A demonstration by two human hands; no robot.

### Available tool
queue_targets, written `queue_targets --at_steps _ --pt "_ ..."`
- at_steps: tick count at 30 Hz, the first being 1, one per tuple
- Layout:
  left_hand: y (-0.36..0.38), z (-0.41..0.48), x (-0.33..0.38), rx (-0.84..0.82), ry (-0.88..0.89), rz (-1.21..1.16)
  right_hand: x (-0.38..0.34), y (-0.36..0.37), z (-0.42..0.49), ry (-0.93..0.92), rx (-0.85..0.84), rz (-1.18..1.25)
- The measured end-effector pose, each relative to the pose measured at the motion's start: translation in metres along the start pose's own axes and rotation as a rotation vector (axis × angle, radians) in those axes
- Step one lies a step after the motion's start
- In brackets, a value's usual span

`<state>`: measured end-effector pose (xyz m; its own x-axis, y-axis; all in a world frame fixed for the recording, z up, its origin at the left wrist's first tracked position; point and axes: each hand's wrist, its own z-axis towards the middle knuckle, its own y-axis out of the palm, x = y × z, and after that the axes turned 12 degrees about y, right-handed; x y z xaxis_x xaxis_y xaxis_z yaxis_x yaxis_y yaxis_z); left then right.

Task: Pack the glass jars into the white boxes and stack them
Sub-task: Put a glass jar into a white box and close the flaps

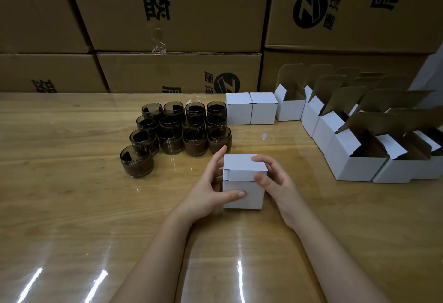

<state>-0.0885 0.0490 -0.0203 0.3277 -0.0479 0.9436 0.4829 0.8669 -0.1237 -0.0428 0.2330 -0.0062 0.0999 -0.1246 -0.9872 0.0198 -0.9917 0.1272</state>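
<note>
White box (243, 184) gripped near the tabletop's (72, 207) middle.
Its side is clasped by the left hand (209, 191), its lid pinched by the right hand (275, 183); glass jars (194, 141) are grouped behind.

Dim, soft focus — white glare streaks on glossy table (72, 207), wide-angle bowing.

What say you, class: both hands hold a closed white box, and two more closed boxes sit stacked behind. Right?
Not stacked: the head view shows those two closed boxes side by side. Left hand and right hand do hold the white box.
</note>
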Motion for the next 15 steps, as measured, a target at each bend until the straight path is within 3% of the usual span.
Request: queue_targets --at_steps 9,15 --pt "0.0010 0.0012 -0.0004 -0.013 0.013 0.034 -0.0021 0.0070 0.0011 -0.025 0.079 0.018" --pt "0.0014 0.0020 -0.0027 0.003 0.019 0.031 0.0015 0.0047 0.0017 -0.016 0.040 0.032"
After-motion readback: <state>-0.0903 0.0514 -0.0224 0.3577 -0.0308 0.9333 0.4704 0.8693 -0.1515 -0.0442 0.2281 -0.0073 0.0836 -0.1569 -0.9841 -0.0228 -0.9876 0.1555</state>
